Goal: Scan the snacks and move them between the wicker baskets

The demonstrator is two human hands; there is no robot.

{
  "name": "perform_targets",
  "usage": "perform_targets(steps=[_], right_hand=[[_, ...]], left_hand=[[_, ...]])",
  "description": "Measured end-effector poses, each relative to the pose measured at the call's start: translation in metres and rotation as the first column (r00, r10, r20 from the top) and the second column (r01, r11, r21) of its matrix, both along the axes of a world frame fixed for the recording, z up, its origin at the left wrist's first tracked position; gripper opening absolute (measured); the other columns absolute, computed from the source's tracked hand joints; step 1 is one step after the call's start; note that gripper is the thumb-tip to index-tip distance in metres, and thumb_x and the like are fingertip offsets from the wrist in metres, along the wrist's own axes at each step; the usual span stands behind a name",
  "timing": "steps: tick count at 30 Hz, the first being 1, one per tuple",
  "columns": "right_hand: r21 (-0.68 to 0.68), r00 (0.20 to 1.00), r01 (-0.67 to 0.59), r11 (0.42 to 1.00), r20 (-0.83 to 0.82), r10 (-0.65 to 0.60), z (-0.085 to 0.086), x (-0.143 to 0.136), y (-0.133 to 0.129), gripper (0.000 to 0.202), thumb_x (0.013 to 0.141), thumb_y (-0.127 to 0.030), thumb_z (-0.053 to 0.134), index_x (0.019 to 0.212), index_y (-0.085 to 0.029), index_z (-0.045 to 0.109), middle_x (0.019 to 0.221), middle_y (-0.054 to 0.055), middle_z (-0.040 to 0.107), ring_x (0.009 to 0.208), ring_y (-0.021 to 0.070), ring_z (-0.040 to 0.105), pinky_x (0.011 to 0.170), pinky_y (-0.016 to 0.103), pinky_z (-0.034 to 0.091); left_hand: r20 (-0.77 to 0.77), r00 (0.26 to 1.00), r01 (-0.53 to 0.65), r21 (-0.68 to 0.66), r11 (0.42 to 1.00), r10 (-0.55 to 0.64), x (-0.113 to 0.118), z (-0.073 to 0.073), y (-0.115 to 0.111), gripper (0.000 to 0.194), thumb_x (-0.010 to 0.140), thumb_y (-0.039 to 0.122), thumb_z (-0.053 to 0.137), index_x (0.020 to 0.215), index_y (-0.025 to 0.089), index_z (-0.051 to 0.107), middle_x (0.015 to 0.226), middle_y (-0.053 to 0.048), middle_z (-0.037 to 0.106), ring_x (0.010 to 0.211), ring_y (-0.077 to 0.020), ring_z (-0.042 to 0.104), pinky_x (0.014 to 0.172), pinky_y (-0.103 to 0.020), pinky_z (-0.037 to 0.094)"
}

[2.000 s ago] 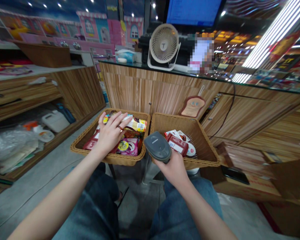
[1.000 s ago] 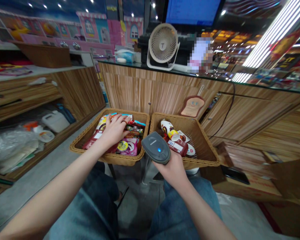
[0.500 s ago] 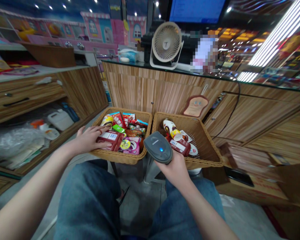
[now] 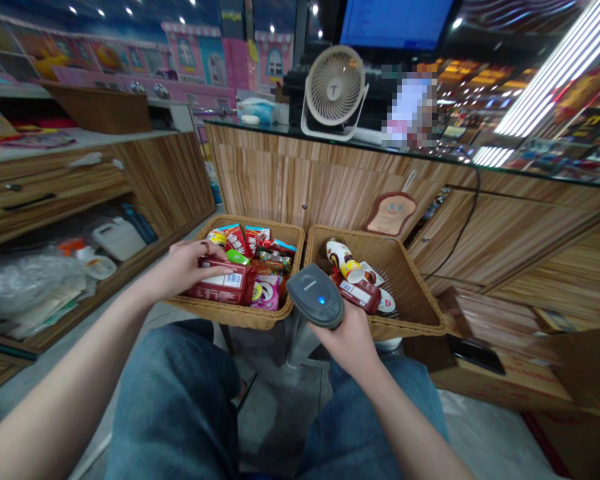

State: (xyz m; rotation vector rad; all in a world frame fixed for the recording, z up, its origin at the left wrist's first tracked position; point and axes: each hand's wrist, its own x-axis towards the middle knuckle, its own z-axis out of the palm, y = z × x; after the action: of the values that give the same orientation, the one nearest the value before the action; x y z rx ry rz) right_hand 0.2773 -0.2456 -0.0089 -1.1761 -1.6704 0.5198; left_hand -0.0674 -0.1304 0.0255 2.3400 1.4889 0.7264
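My left hand (image 4: 193,267) grips a dark red snack package (image 4: 223,283) with a white barcode label, at the near left part of the left wicker basket (image 4: 250,319). Colourful snack packs (image 4: 235,237) and a purple pack (image 4: 267,293) lie around it. In my right hand (image 4: 350,340) is a grey barcode scanner (image 4: 315,297) with a lit blue light, held over the gap between the two baskets. The right wicker basket (image 4: 415,287) contains another dark red package (image 4: 361,295), a brown-and-white canister (image 4: 344,259) and a few other packs.
A wooden counter (image 4: 265,173) stands behind the baskets, with a white fan (image 4: 335,87) and a monitor (image 4: 395,23) on it. A black cable (image 4: 467,230) hangs down at the right. A phone (image 4: 475,353) lies on a cardboard box (image 4: 520,383). Shelves (image 4: 80,220) stand on the left.
My left hand has closed on the dark red package and lifted it slightly, its barcode end now nearer the scanner. My right hand and the scanner have hardly moved.
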Motion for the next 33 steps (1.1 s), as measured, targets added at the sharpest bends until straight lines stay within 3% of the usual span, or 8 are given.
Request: perform_targets(steps=[2, 5, 12, 17, 21, 25, 29, 33], right_hand=[[0.003, 1.0, -0.002, 1.0, -0.01, 0.002, 0.001, 0.0, 0.0, 0.01, 0.083, -0.027, 0.07, 0.091, -0.022, 0.073, 0.086, 0.008, 0.081, 0.078, 0.0274, 0.077, 0.074, 0.034, 0.062], [0.017, 1.0, 0.002, 1.0, -0.008, -0.002, 0.001, 0.001, 0.0, 0.009, 0.083, -0.027, 0.07, 0.09, -0.022, 0.072, 0.085, 0.008, 0.081, 0.077, 0.027, 0.077, 0.072, 0.033, 0.061], [0.019, 1.0, 0.025, 1.0, 0.019, -0.025, -0.001, 0.002, -0.001, 0.009, 0.084, -0.027, 0.071, 0.09, -0.021, 0.072, 0.085, 0.008, 0.081, 0.077, 0.0272, 0.077, 0.072, 0.033, 0.06], [0.022, 1.0, -0.007, 1.0, -0.003, 0.007, 0.001, 0.001, -0.001, 0.008, 0.084, -0.026, 0.07, 0.09, -0.021, 0.072, 0.086, 0.008, 0.081, 0.078, 0.0266, 0.078, 0.073, 0.032, 0.06], [0.017, 1.0, -0.002, 1.0, 0.003, 0.002, -0.001, 0.001, 0.0, 0.009, 0.084, -0.025, 0.07, 0.091, -0.02, 0.073, 0.086, 0.008, 0.081, 0.078, 0.0265, 0.078, 0.071, 0.031, 0.059], [0.015, 1.0, 0.003, 1.0, 0.012, -0.004, -0.002, 0.002, 0.001, 0.011, 0.084, -0.026, 0.07, 0.093, -0.02, 0.074, 0.088, 0.008, 0.082, 0.08, 0.0269, 0.078, 0.072, 0.031, 0.059], [0.013, 1.0, -0.011, 1.0, 0.012, 0.01, -0.001, 0.001, 0.0, 0.012, 0.084, -0.026, 0.07, 0.094, -0.02, 0.074, 0.088, 0.008, 0.082, 0.08, 0.0269, 0.079, 0.073, 0.031, 0.06], [0.013, 1.0, -0.02, 1.0, 0.021, 0.02, 0.0, 0.0, 0.0, 0.014, 0.084, -0.026, 0.068, 0.095, -0.02, 0.074, 0.088, 0.008, 0.082, 0.08, 0.0269, 0.079, 0.072, 0.031, 0.061]], left_hand=[[0.133, 0.991, -0.016, -0.073, 0.997, 0.025, 0.014, 0.001, 0.001, 0.071, 0.077, 0.088, 0.065, 0.1, 0.022, 0.077, 0.098, -0.006, 0.08, 0.09, -0.0274, 0.072, 0.091, -0.04, 0.056], [0.176, 0.98, -0.086, -0.04, 0.996, 0.092, 0.036, -0.009, 0.013, 0.071, 0.082, 0.086, 0.061, 0.104, 0.021, 0.076, 0.103, -0.008, 0.081, 0.092, -0.0275, 0.073, 0.091, -0.04, 0.055], [-0.296, 0.927, -0.16, 0.248, 0.955, 0.232, 0.053, -0.044, 0.023, 0.066, 0.099, 0.077, 0.04, 0.097, 0.026, 0.082, 0.106, -0.013, 0.08, 0.112, -0.0363, 0.069, 0.111, -0.061, 0.035], [-0.427, 0.899, -0.054, 0.116, 0.992, 0.099, 0.049, -0.041, 0.002, 0.088, 0.081, 0.086, 0.062, 0.144, 0.024, 0.069, 0.137, -0.018, 0.071, 0.136, -0.0429, 0.055, 0.121, -0.064, 0.023], [-0.488, 0.871, -0.068, 0.014, 0.998, 0.066, 0.054, -0.033, -0.007, 0.103, 0.074, 0.069, 0.08, 0.159, 0.02, 0.052, 0.148, -0.021, 0.065, 0.142, -0.0447, 0.052, 0.124, -0.063, 0.021], [-0.405, 0.903, -0.053, 0.225, 0.973, 0.143, 0.062, -0.029, -0.013, 0.096, 0.077, 0.048, 0.083, 0.162, 0.021, 0.047, 0.144, -0.019, 0.066, 0.138, -0.0422, 0.057, 0.126, -0.065, 0.019], [-0.234, 0.956, -0.035, 0.513, 0.858, 0.179, 0.068, -0.035, -0.017, 0.09, 0.087, 0.036, 0.078, 0.166, 0.027, 0.037, 0.156, -0.017, 0.059, 0.145, -0.0393, 0.053, 0.129, -0.066, 0.01], [-0.171, 0.975, -0.015, 0.587, 0.809, 0.142, 0.069, -0.043, -0.017, 0.094, 0.089, 0.033, 0.078, 0.169, 0.031, 0.029, 0.158, -0.016, 0.058, 0.145, -0.0393, 0.053, 0.129, -0.067, 0.01]])
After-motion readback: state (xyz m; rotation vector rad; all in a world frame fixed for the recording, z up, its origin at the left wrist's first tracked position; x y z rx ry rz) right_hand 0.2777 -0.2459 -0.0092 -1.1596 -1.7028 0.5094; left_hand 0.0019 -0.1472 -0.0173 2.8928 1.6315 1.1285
